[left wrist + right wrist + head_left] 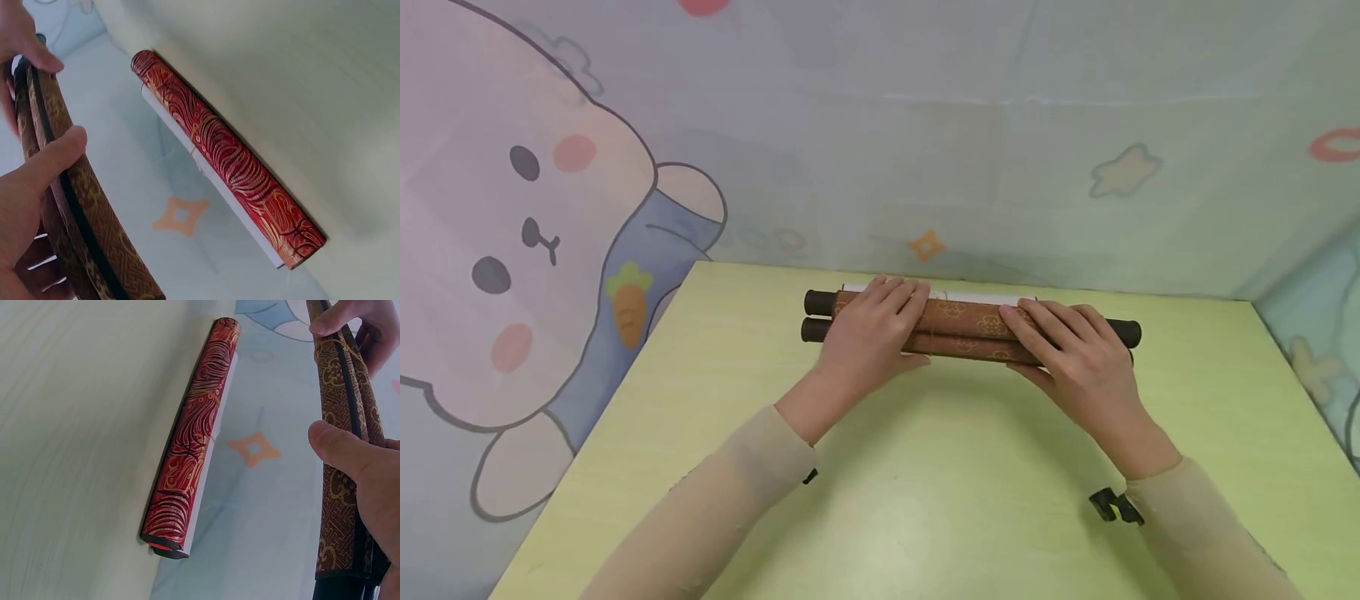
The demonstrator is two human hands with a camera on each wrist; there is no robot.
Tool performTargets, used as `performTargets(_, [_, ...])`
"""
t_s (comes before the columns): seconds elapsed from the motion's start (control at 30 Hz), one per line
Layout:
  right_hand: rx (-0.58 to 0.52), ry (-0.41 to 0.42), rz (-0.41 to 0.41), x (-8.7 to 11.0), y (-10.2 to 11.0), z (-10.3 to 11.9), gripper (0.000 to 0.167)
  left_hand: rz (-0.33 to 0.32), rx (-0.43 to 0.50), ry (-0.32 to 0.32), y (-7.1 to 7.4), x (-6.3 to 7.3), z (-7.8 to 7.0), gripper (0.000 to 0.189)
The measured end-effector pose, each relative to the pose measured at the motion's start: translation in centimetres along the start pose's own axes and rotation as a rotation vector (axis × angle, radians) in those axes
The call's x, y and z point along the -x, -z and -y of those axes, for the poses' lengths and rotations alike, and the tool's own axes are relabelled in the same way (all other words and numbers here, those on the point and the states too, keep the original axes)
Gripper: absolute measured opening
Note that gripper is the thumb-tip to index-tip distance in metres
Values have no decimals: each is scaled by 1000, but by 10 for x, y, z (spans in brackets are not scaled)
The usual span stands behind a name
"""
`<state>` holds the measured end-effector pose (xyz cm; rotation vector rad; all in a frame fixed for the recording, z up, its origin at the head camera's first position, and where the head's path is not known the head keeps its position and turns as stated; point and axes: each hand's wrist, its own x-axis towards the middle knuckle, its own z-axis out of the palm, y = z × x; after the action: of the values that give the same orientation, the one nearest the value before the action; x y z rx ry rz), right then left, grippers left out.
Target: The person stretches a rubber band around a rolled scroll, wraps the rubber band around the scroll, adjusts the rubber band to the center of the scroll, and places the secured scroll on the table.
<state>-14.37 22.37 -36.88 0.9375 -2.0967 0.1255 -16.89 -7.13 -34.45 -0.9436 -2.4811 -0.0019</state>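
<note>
Both hands hold a brown scroll point(958, 315) with gold patterning, raised above the table. It has two rolls side by side with black rod ends; whether it is one scroll or two I cannot tell. My left hand point(871, 329) grips it toward its left end, thumb on the near side and fingers over the top. Toward the other end, my right hand point(1078, 362) grips it the same way. A thin string point(340, 342) goes round both rolls. Beyond, a red and gold rolled scroll point(228, 156) lies on the table, mostly hidden by the brown one in the head view.
The pale yellow-green table point(880, 500) ends at the back against a printed cloth point(880, 150) with a cartoon animal, stars and a carrot. The red scroll lies along that back edge. A black clip-like piece point(1116, 506) sticks out at the right sleeve.
</note>
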Motion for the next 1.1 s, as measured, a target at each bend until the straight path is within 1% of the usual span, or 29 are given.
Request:
performTargets(0.07, [-7, -2, -2, 2, 1, -1, 78, 9, 17, 4, 1, 0, 0, 92])
performTargets(0.17, [-6, -1, -1, 2, 1, 0, 78, 28, 47, -3, -1, -1, -3, 87])
performTargets(0.27, [0, -10, -5, 4, 1, 3, 83, 40, 69, -22, -2, -4, -8, 85])
performTargets(0.43, [-1, -27, -17, 4, 0, 5, 88, 42, 59, -15, -1, -7, -12, 86])
performTargets(0.53, [-11, -29, -28, 4, -3, 7, 87, 28, 44, -15, -2, -6, -14, 86])
performTargets(0.73, [-14, -10, -30, 1, -6, 11, 86, -1, 54, -58, -3, -5, -18, 85])
performTargets(0.8, [-17, -14, -27, 0, -5, 11, 88, 0, 38, -47, -1, -4, -16, 90])
performTargets(0.97, [-16, -27, -15, 1, 0, 7, 87, -39, -53, -14, 1, 3, -9, 98])
performTargets(1.03, [-9, -29, -2, 1, 1, 6, 84, -64, -70, -16, 0, 4, -8, 96])
performTargets(1.1, [1, -27, 4, 1, 2, 6, 79, -82, -69, -20, -2, 5, -8, 92])
